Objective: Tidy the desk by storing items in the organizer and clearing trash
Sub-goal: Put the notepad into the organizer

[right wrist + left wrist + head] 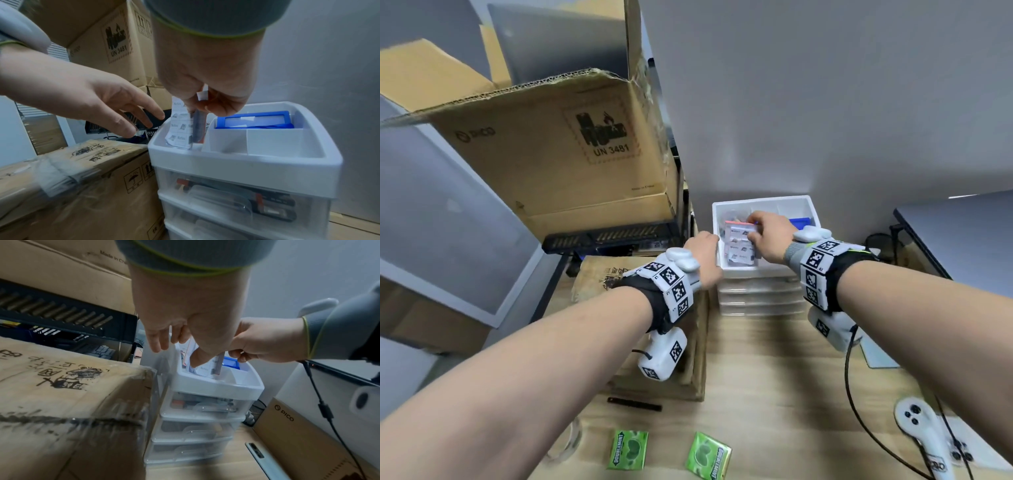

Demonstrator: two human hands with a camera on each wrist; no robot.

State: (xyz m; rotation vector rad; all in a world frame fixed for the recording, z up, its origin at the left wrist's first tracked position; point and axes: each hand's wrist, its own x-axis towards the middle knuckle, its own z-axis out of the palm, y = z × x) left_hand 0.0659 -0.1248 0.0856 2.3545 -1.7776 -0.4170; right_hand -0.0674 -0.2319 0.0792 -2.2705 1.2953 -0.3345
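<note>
Right hand pinches a white "Notes" sticker sheet, lowering it into the white plastic drawer organizer's top tray; left hand relaxed, steadying its left rim. Two green gum packets remain on the near counter, unstored.

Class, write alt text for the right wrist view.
The right hand lowers a packet of "Notes" labels into the left compartment of a white drawer organizer's top tray. The open left hand hovers beside it; a blue case sits behind.

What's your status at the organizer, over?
Right hand pinches notes pack, lowering it into organizer top tray. Left hand open beside rim. Two gum packs on desk.
</note>
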